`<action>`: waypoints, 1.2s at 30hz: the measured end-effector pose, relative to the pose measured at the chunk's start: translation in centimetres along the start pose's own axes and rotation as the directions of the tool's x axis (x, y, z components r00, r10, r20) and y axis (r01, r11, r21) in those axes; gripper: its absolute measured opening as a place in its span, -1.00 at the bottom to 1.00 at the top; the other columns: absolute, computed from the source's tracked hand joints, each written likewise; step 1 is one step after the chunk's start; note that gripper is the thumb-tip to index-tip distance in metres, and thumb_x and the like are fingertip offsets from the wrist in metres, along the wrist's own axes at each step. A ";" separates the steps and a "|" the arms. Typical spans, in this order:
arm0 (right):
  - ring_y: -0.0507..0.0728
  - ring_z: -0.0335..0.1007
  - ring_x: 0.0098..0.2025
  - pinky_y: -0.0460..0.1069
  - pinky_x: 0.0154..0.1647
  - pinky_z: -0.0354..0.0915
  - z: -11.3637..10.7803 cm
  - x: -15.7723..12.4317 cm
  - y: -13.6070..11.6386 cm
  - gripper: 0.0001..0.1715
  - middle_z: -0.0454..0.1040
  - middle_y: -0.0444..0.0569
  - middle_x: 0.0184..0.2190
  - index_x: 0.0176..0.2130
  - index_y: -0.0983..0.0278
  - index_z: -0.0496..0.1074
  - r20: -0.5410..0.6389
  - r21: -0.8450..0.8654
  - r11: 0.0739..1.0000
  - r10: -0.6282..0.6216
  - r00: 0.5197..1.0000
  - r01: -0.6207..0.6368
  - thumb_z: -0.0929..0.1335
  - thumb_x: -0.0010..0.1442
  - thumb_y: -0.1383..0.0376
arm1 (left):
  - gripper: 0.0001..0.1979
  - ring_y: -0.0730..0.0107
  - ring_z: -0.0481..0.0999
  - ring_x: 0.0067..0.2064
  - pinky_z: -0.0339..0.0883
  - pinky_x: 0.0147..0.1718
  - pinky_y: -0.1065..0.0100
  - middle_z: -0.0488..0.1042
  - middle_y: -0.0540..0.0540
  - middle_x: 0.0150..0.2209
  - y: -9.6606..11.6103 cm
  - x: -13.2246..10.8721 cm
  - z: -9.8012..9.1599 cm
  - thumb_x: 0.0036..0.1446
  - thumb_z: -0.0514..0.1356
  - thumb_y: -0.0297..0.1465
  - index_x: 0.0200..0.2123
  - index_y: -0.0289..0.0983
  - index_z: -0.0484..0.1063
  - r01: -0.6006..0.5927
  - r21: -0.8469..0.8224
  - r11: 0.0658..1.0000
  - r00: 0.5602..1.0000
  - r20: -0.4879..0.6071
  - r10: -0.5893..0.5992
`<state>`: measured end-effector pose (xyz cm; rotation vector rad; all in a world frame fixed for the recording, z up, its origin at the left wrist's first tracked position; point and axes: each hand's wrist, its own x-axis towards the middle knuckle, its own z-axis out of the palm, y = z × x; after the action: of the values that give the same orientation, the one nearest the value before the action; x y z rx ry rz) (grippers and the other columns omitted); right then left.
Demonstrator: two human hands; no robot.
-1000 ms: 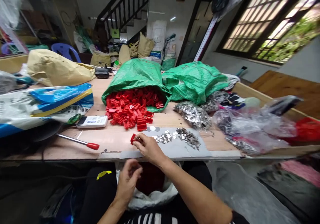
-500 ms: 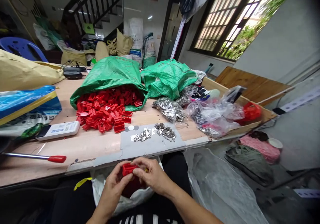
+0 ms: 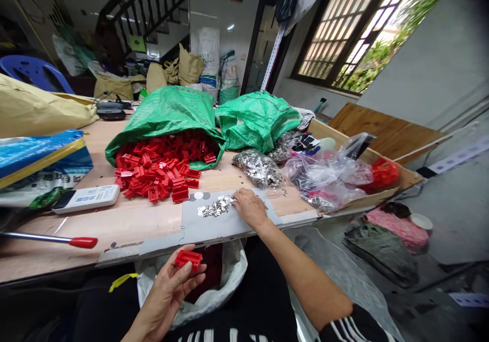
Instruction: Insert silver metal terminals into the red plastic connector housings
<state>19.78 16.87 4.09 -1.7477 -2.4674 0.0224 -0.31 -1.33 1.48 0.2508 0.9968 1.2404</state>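
- Clamping a red plastic part (image 3: 191, 260) between thumb and fingers, the left hand (image 3: 171, 285) is at the mouth of a white sack (image 3: 237, 266), below the table (image 3: 141, 222) edge.
- Right hand (image 3: 250, 207): fingertips bent down at small metal pieces (image 3: 216, 207) on a grey sheet (image 3: 204, 230); whether they pinch one cannot be told.
- Beyond the sheet: filled clear bag (image 3: 260, 169).
- Left of that: loose red parts (image 3: 162, 174) spilling from a green bag (image 3: 175, 109).
- Far left: white device (image 3: 91, 198), red-handled rod (image 3: 46, 238).

Red piece (image 3: 188, 260) — glossy, smooth plastic
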 end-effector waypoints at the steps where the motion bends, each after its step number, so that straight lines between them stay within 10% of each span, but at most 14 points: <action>1: 0.22 0.29 -0.02 0.01 -0.17 0.29 0.2 0.3 -0.1 -0.82 0.45 0.04 -0.14 -0.17 0.19 0.49 0.009 0.000 1.000 -0.004 1.000 0.004 0.30 0.25 0.30 | -0.43 0.23 0.61 -0.22 0.50 -0.20 0.28 0.57 -0.09 -0.23 0.0 0.0 0.0 -0.15 0.43 -0.34 -0.01 -0.20 0.39 -0.007 0.002 1.000 1.000 0.003 0.007; 16: 0.09 0.40 -0.21 -0.07 -0.22 0.21 -1.6 -0.5 0.6 -0.83 0.52 -0.06 -0.25 -0.16 0.24 0.40 -0.067 0.254 0.967 0.015 0.998 0.002 0.25 0.28 0.30 | -0.50 0.25 0.59 -0.21 0.41 -0.12 0.28 0.59 -0.10 -0.28 0.9 1.1 0.5 -0.13 0.41 -0.28 -0.10 -0.26 0.37 -0.293 0.242 0.925 0.956 0.065 0.286; 27: 0.02 0.29 -0.39 -0.11 -0.35 0.23 -2.7 -7.2 -5.0 -0.77 0.44 -0.10 -0.43 -0.31 0.28 0.43 -0.101 0.868 0.478 -0.101 0.990 0.137 0.31 0.23 0.16 | -0.62 0.28 0.52 -0.18 0.34 -0.13 0.35 0.50 -0.07 -0.16 1.9 0.7 2.0 -0.11 0.38 -0.35 -0.16 -0.21 0.44 -0.550 0.421 0.721 0.816 0.088 0.571; 36: 0.00 0.34 -0.48 -0.13 -0.42 0.25 -2.5 -8.8 -7.6 -0.89 0.48 -0.13 -0.47 -0.29 0.25 0.45 -0.190 0.837 0.499 -0.121 0.974 0.226 0.35 0.21 0.26 | -0.43 0.47 0.45 -0.45 0.32 -0.42 0.41 0.47 -0.01 -0.34 2.3 -0.1 2.0 0.13 0.23 -0.26 0.20 -0.10 0.21 -0.051 -0.045 0.998 0.964 0.258 0.061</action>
<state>15.81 5.95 6.41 -0.9930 -1.9303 0.9435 -0.34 0.05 4.22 0.4038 0.7431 1.2406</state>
